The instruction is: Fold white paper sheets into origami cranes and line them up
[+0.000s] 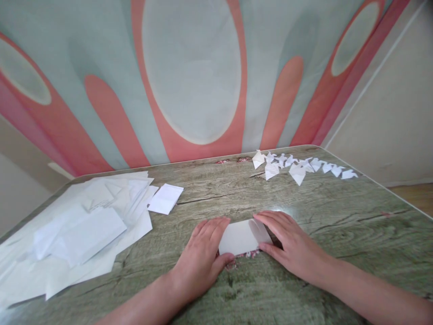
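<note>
A small white sheet of paper (238,237) lies in front of me, between my two hands. My left hand (207,246) grips its left edge, thumb at the near corner and fingers over the far one. On the other side, my right hand (283,237) pinches the right end, which curls up and over toward the left. Part of the paper's right end is hidden by my fingers. Floral print on the tabletop shows along the sheet's near edge.
A spread of white paper sheets (98,232) covers the table's left side, with a small stack of paper squares (166,198) beside it. Several folded paper figures (297,172) stand at the far right of the wood-patterned table (209,189). A patterned wall hanging (191,67) rises behind.
</note>
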### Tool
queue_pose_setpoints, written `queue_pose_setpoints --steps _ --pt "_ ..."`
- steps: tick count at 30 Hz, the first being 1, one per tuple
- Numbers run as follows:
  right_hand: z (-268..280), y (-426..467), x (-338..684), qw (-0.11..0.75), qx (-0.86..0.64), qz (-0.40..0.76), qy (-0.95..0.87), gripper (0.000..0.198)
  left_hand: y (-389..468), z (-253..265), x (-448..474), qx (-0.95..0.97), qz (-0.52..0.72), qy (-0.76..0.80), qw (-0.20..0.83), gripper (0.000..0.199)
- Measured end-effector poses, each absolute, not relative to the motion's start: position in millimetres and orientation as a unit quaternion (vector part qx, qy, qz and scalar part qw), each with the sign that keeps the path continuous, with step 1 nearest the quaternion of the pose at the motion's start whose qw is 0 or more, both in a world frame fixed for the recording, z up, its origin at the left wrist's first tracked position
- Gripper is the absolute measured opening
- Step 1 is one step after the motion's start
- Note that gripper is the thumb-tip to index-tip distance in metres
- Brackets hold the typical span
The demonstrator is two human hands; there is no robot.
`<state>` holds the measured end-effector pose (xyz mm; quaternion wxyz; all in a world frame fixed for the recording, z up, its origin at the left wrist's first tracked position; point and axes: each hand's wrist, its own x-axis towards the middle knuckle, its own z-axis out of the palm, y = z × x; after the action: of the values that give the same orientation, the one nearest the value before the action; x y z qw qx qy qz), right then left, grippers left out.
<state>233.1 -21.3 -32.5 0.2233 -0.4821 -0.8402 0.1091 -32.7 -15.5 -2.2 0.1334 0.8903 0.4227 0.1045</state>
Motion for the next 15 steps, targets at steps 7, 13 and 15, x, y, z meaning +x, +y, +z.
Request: queue_pose_setpoints --steps 7,13,15 --pt "-28.7 -22.8 231.1 0.239 -0.507 0.129 -0.818 0.063 -14.7 -6.9 -35.9 0.892 0.133 0.392 0.182 0.065" --pt "-26.1 -23.3 230.3 0.235 -0.517 0.139 -0.811 0.062 -14.6 -5.4 -35.6 0.871 0.166 0.415 0.205 0.068" --pt "-27.0 -22.6 231.6 0.237 -0.529 0.123 -0.806 0.068 -13.3 -4.0 -35.8 0.869 0.166 0.419 0.204 0.069"
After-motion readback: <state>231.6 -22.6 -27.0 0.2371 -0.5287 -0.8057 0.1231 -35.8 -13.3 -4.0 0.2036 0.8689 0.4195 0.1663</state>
